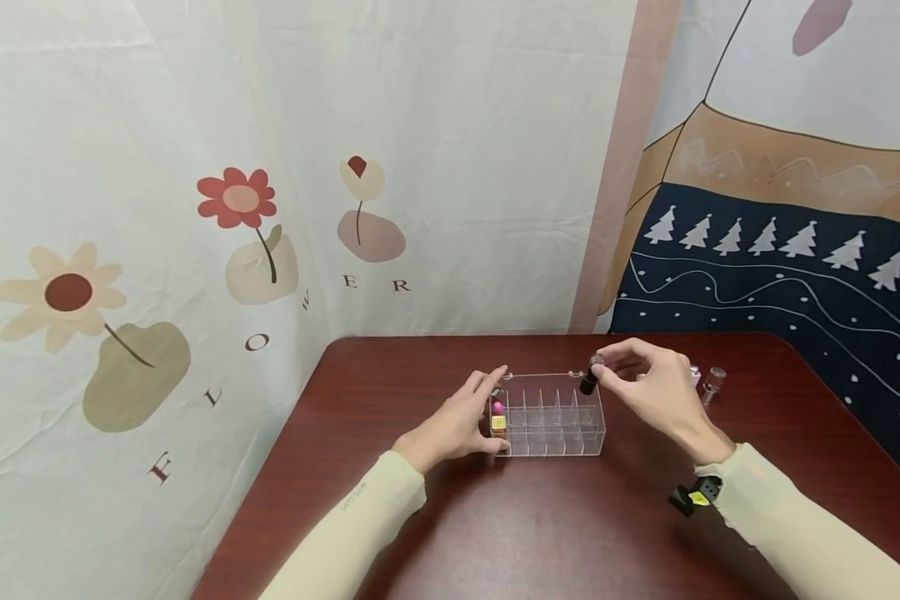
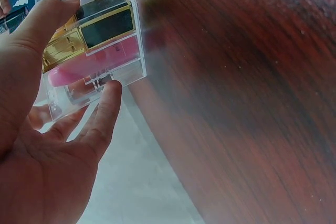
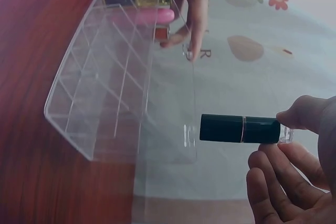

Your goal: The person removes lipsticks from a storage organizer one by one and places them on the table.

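Note:
A clear divided lipstick organizer sits on the table. My left hand holds its left end, with the thumb at the front and the fingers at the back. Lipsticks fill that end column: a black-and-gold one, a pink one and another partly hidden behind it. My right hand pinches a dark lipstick tube by its clear end, between thumb and fingers. The tube hangs tilted above the organizer's back right corner, dark end down in the head view.
On the dark red table, a clear-topped tube stands beyond my right hand, beside a pale item partly hidden by the hand. A clear lid stands at the organizer's back. Printed cloth hangs behind the table.

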A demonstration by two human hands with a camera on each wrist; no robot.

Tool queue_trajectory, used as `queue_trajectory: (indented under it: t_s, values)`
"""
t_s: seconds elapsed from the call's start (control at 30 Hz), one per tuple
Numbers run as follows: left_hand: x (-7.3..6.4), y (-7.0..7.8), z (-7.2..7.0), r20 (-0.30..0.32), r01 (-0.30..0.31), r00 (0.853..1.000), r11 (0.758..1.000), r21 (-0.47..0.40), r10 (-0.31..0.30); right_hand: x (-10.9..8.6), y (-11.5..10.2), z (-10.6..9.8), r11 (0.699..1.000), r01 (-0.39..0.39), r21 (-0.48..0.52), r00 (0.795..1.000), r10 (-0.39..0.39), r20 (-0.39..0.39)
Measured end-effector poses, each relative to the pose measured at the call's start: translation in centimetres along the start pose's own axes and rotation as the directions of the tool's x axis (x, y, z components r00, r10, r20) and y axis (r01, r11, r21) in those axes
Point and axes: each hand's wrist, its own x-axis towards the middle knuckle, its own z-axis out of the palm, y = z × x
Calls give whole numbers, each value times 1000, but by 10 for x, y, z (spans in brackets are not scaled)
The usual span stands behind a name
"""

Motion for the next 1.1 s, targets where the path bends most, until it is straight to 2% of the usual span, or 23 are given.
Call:
queue_trajectory:
  t_s: [0.53, 0.83, 1.1]
  values:
    - [0, 0, 0, 3, 8, 1000, 1000, -12, -8, -11, 24, -32, 996, -73, -61, 996, 70, -47]
    - [0, 0, 2, -3, 11, 1000, 1000, -19, -11, -19, 38, -41, 990, -108, -88, 993, 102, -61]
    - [1, 1, 1, -2, 15, 1000, 1000, -12, -15, -24, 48, -45, 984, -132, -121, 991, 129, -32]
